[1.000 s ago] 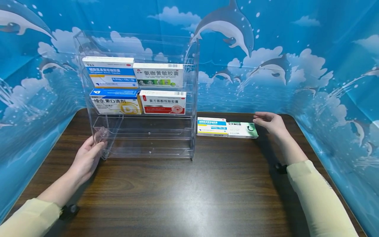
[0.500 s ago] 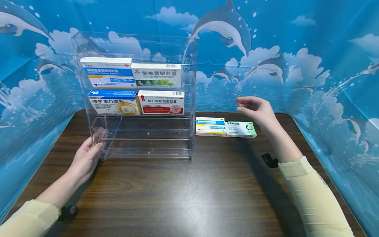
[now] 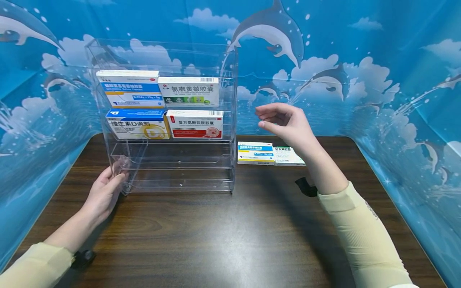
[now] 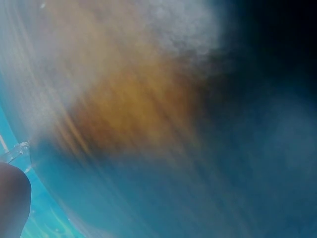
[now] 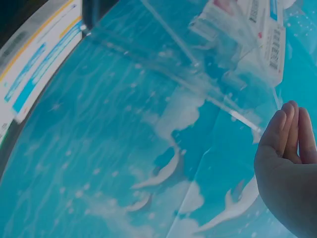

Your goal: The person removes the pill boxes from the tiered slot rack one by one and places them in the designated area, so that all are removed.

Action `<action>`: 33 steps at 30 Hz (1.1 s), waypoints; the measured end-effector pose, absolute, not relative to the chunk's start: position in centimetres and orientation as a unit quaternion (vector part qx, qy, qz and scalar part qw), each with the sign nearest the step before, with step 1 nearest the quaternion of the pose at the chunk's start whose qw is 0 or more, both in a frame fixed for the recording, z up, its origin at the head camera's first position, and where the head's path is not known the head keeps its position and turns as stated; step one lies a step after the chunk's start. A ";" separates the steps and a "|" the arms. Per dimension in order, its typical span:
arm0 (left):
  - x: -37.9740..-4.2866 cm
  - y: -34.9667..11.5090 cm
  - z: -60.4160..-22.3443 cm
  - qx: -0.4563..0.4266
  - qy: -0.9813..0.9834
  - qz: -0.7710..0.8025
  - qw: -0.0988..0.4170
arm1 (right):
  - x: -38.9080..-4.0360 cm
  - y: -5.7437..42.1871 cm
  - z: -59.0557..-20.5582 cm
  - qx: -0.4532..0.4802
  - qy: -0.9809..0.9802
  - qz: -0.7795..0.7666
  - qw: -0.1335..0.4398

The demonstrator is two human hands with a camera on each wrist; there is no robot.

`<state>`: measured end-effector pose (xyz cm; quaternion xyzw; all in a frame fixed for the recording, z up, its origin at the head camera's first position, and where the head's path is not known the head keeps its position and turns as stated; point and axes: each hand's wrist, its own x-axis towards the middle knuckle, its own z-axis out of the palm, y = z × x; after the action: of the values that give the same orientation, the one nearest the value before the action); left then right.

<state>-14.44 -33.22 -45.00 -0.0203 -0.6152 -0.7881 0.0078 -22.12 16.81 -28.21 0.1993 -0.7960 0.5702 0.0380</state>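
In the head view, my left hand [image 3: 102,190] grips the lower left side of a clear plastic display rack [image 3: 180,185], thumb in front. The upper tiers hold a blue-and-white capsule box [image 3: 131,96], a white-and-green medicine box [image 3: 191,95], a vitamin D drops box [image 3: 138,129] and a white-and-red medicine box [image 3: 196,129]. My right hand [image 3: 289,126] hovers in the air right of the rack, fingers loosely bent and holding nothing. Below it lie another blue-and-white capsule box [image 3: 255,153] and a white-and-green capsule box [image 3: 284,157], partly hidden by the wrist.
The lower tiers of the rack show bare shelves. A brown wooden table [image 3: 201,240] carries everything. Behind and at both sides hangs a blue dolphin-print cloth [image 3: 335,36]. The left wrist view is mostly blurred, with one finger [image 4: 12,201] at its edge.
My right hand has moved left and upward, from beside the white-and-green box on the table toward the rack. The left hand keeps its grip on the rack; the boxes stay put.
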 end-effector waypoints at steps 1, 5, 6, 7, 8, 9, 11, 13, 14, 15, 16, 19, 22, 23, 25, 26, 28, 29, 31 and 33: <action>-14.4 -33.2 -45.0 -0.022 -0.614 -0.789 0.008 | -22.2 16.3 -28.0 0.206 -0.793 0.572 0.036; -14.5 -33.2 -45.1 -0.028 -0.613 -0.790 0.011 | -22.5 14.2 -27.2 0.222 -0.786 0.576 0.031; -14.5 -33.2 -45.1 -0.027 -0.614 -0.789 0.010 | -22.6 13.8 -27.1 0.225 -0.783 0.580 0.028; -14.5 -33.2 -45.1 -0.026 -0.617 -0.786 0.009 | -22.7 13.3 -26.9 0.228 -0.780 0.582 0.026; -14.5 -33.2 -45.0 -0.024 -0.622 -0.782 0.009 | -22.8 12.8 -26.8 0.232 -0.779 0.582 0.025; -14.5 -33.2 -45.0 -0.022 -0.628 -0.778 0.008 | -22.9 12.3 -26.7 0.236 -0.776 0.584 0.023; -14.5 -33.2 -45.0 -0.017 -0.636 -0.772 0.005 | -23.1 11.4 -26.5 0.244 -0.771 0.588 0.017; -14.5 -33.2 -44.9 -0.013 -0.643 -0.766 0.002 | -23.2 10.5 -26.4 0.257 -0.767 0.589 0.014; -14.5 -33.2 -44.9 -0.012 -0.644 -0.765 0.002 | -23.3 10.1 -26.3 0.262 -0.766 0.586 0.014; -14.5 -33.2 -44.9 -0.012 -0.644 -0.765 0.002 | -23.3 9.6 -26.3 0.269 -0.764 0.586 0.013; -14.5 -33.2 -44.9 -0.014 -0.643 -0.766 0.002 | -23.4 9.1 -26.3 0.276 -0.763 0.585 0.013; -14.5 -33.2 -45.0 -0.022 -0.632 -0.775 0.007 | -23.7 7.8 -26.2 0.297 -0.761 0.577 0.015; -14.5 -33.2 -45.1 -0.027 -0.626 -0.779 0.011 | -24.0 6.6 -26.2 0.309 -0.762 0.569 0.012; -14.5 -33.2 -45.1 -0.028 -0.625 -0.780 0.011 | -24.1 6.2 -26.2 0.311 -0.764 0.566 0.010; -14.5 -33.2 -45.1 -0.028 -0.628 -0.778 0.010 | -24.4 5.5 -26.3 0.312 -0.768 0.560 0.006; -14.5 -33.2 -45.1 -0.028 -0.631 -0.775 0.009 | -24.6 5.2 -26.4 0.312 -0.770 0.557 0.004; -14.5 -33.3 -45.1 -0.028 -0.634 -0.773 0.008 | -24.9 4.6 -26.5 0.316 -0.775 0.547 0.003; -14.5 -33.3 -45.1 -0.028 -0.636 -0.771 0.007 | -25.1 4.3 -26.6 0.318 -0.779 0.541 0.004; -14.5 -33.4 -45.1 -0.025 -0.634 -0.773 0.005 | -25.5 3.9 -26.8 0.324 -0.786 0.526 0.008; -14.4 -33.4 -45.1 -0.023 -0.629 -0.777 0.005 | -25.8 3.5 -27.1 0.331 -0.794 0.510 0.014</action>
<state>-14.44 -33.42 -45.10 -0.0229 -0.6289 -0.7771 0.0053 -25.81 3.49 -27.09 0.3312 -0.7936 0.5102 0.0138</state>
